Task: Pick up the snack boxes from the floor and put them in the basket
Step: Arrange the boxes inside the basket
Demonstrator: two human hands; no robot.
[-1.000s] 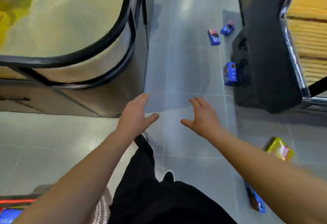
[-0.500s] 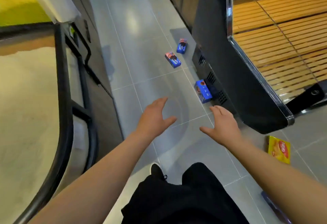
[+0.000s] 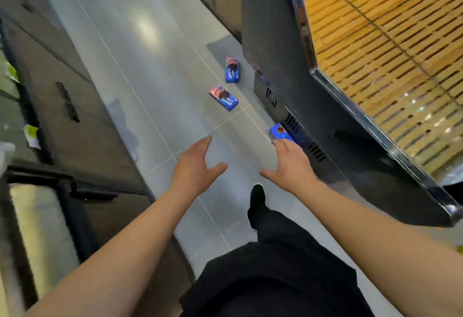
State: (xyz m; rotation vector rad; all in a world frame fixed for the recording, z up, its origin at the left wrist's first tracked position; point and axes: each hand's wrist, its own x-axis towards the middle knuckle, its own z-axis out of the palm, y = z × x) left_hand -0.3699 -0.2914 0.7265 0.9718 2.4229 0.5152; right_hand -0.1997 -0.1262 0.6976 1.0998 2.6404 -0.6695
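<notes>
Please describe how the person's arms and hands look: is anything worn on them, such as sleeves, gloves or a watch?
Both forearms are bare to the frame edge, with no sleeve showing. The left hand and the right hand wear no gloves, and no watch, ring or bracelet can be seen. Below them show dark trousers and a black shoe.

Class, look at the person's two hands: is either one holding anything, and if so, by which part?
Nothing is held. The left hand and right hand are both open above the floor; the nearest blue snack box lies ungripped past the right fingertips.
</notes>
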